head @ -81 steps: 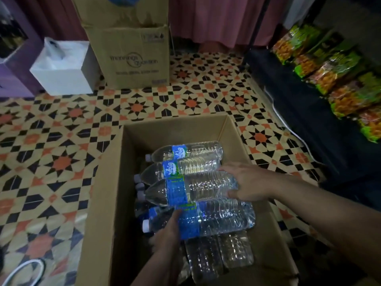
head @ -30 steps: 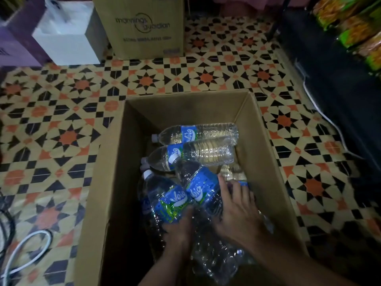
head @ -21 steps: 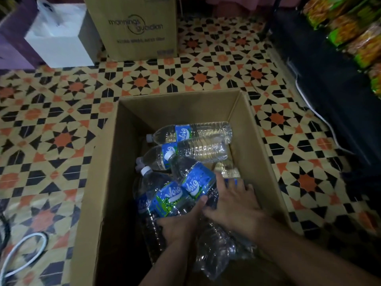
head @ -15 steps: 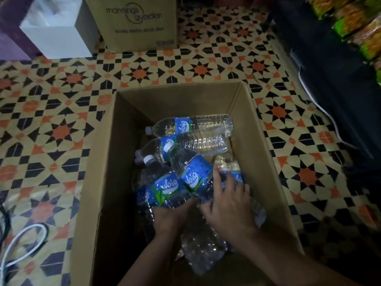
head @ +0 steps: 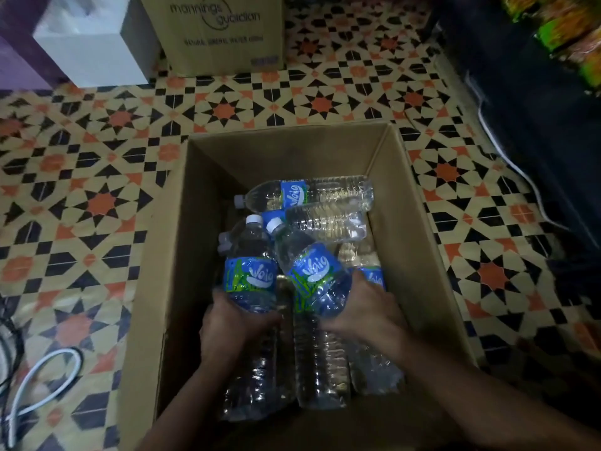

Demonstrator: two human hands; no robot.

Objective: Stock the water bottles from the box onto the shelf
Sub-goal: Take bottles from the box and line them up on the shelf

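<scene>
Left hand (head: 235, 327) is curled round the lower body of one Voig water bottle (head: 250, 275), cap up. Right hand (head: 361, 315) grips a tilted bottle (head: 317, 270) just below its label, cap leaning toward the left one. The palm also lies over a third bottle (head: 374, 362) just beside it; can't tell whether it holds that one too. Both gripped bottles are inside the open cardboard box (head: 419, 255), not yet above its rim.

Progress, judged: this is the pick-up step and most of the job is left. The dark shelf (head: 520, 125) at right shows only snack packets (head: 566, 34), no water in view.

Count: five bottles are plain to see. Two are gripped, one is under the right palm, and two lie crosswise at the far end: far bottle (head: 312, 193) and near bottle (head: 328, 222). Extra caps (head: 224, 242) at the left suggest more underneath; total can't be told. There are two cardboard boxes, the open one and a printed box (head: 221, 34) farther off on the tiled floor. There is also one white box (head: 91, 50) and one white cable (head: 48, 369) at left.
</scene>
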